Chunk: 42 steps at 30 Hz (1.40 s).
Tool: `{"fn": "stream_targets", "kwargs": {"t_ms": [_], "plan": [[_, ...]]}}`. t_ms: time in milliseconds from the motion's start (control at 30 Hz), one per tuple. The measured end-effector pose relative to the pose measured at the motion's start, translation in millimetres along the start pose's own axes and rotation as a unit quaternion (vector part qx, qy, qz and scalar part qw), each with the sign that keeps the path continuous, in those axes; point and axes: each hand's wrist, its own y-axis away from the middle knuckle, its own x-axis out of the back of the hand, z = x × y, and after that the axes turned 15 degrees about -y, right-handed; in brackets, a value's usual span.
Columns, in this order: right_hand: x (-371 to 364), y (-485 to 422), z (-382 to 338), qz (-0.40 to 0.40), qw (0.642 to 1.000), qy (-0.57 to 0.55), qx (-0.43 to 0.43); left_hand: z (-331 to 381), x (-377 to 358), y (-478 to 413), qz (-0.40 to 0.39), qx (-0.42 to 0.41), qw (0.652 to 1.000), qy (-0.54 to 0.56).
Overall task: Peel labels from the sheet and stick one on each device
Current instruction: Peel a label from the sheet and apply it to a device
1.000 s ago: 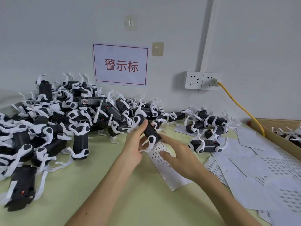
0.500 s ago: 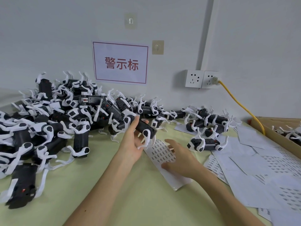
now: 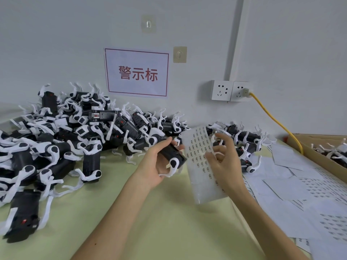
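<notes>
The label sheet [image 3: 198, 166], which was lying flat on the bench [image 3: 150, 222] half a second ago under the right hand [image 3: 224, 162], is now being lifted clear of it and is standing nearly upright between the two hands. The right hand is holding it by its right edge with the upper fingers spread. The motion blur is hiding exactly how the thumb is pinching. The left hand [image 3: 155, 164] is curling round a black device [image 3: 170, 153] with a white strap, gripping it just left of the sheet and almost touching it. Bringing the sheet up beside the device is probably setting up the next peel, with a label still to be taken off and pressed on.

The big pile of devices [image 3: 75, 137] is crowding the left and far side of the bench, and a smaller cluster [image 3: 247, 139] is lying just behind the right hand, so its straps are likely getting in the way of any reach to the far right. Spent sheets [image 3: 291, 184] are spreading over the right side of the bench. A cardboard box [image 3: 308, 156] holding more devices is sitting at the far right, with a yellow cable [image 3: 272, 117] running down towards it from the wall socket [image 3: 241, 91]. A sign [image 3: 137, 72] is hanging on the wall above the pile.
</notes>
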Motion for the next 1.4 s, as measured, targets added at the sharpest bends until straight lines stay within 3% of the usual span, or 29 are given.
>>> {"fn": "stream_targets", "kwargs": {"t_ms": [233,467,600,767,1000,1167,1400], "plan": [[5,-2,-6,0.059,0.996,-0.027,0.055,-1,-12,8,-0.097,0.026,0.995,-0.014],[4,-2,1,0.019,0.995,0.061,0.08,-2,-15,12,-0.141,0.002,0.99,-0.019],[0,0,-1,0.013,0.987,0.112,0.118,-3,-15,12,-0.129,-0.005,0.99,-0.049],[0,4,-3,-0.017,0.981,0.106,0.164,-3,-17,14,-0.138,-0.006,0.987,-0.077],[0,2,-2,-0.047,0.978,0.132,0.153,-4,-19,15,-0.109,0.004,0.99,-0.092],[2,1,0,-0.019,0.979,0.134,0.149,-5,-18,15,-0.11,0.002,0.989,-0.096],[6,1,2,-0.017,0.99,0.114,0.082,-3,-18,17,-0.141,0.004,0.97,-0.199]]}}
